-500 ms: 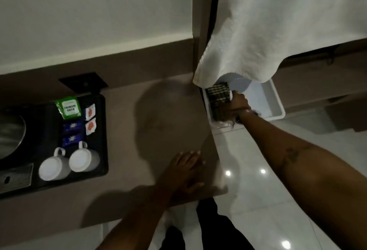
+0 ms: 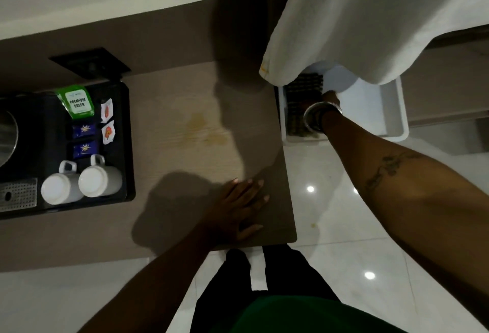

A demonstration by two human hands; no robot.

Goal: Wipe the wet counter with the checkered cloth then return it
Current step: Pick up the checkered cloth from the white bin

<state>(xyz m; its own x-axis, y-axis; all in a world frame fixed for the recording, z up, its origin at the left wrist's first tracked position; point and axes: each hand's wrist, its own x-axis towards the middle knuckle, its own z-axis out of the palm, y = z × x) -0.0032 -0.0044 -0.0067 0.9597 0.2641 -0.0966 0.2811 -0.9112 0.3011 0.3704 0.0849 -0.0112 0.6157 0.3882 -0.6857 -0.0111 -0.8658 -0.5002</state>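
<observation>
The dark checkered cloth (image 2: 300,105) lies in the left part of a white plastic bin (image 2: 391,110) on the floor, to the right of the counter. My right hand (image 2: 330,98) reaches down into the bin and its fingers close on the cloth's right edge. A metal bangle sits on that wrist and hides part of the hand. My left hand (image 2: 238,208) lies flat with fingers spread on the beige counter (image 2: 185,89), near its front right corner. A yellowish wet patch (image 2: 201,131) shows on the counter's middle.
A black tray (image 2: 124,147) at the counter's left holds two white mugs (image 2: 82,181), tea sachets and a kettle. A white towel (image 2: 370,15) hangs over the bin and hides its far part. Glossy white floor tiles (image 2: 330,213) lie to the right.
My right hand has pushed a little deeper into the bin, against the cloth. My left hand stays flat on the counter. The view has shifted, and the wet patch shows more clearly.
</observation>
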